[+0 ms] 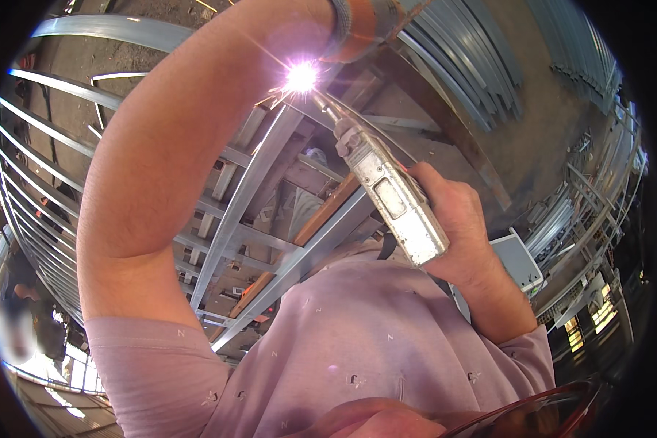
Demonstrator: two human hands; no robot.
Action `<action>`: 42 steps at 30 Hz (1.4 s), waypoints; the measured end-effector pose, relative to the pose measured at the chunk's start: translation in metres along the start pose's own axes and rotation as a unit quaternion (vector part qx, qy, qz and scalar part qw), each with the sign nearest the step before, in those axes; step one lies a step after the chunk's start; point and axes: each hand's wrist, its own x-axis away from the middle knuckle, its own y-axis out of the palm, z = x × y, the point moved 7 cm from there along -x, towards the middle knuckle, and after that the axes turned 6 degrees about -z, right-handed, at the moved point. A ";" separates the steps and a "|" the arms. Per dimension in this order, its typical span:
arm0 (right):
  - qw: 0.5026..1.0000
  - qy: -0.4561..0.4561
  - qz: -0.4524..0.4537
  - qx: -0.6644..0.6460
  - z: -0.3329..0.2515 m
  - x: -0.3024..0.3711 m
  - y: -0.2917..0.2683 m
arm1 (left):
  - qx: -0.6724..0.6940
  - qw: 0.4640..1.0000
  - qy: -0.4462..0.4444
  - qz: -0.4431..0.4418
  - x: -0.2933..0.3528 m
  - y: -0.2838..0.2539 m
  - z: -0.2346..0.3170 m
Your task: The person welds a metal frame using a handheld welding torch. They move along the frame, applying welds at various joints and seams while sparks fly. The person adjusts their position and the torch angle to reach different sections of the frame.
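Observation:
My right hand (456, 212) is wrapped round a worn, boxy silver welding gun (398, 204), whose thin nozzle points up and to the left. At its tip burns a bright white-violet arc (301, 77), right at the upper end of a metal bar (252, 182). The glare hides the exact spot where the metals meet. My left arm reaches across above the work. On my left hand is a grey and orange work glove (365, 29), close to the arc; its fingers run out of view at the top edge.
A frame of crossed metal bars (314, 248) lies below the arc. Stacked long metal profiles (467, 58) lie at the far right, with a rusty flat bar (445, 117) beside them. A grey box (515, 263) stands right. Another person (33, 321) is at the far left.

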 end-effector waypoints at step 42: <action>0.999 0.034 -0.017 0.035 0.018 0.013 -0.003 | -0.006 1.000 -0.001 -0.017 -0.009 -0.002 -0.003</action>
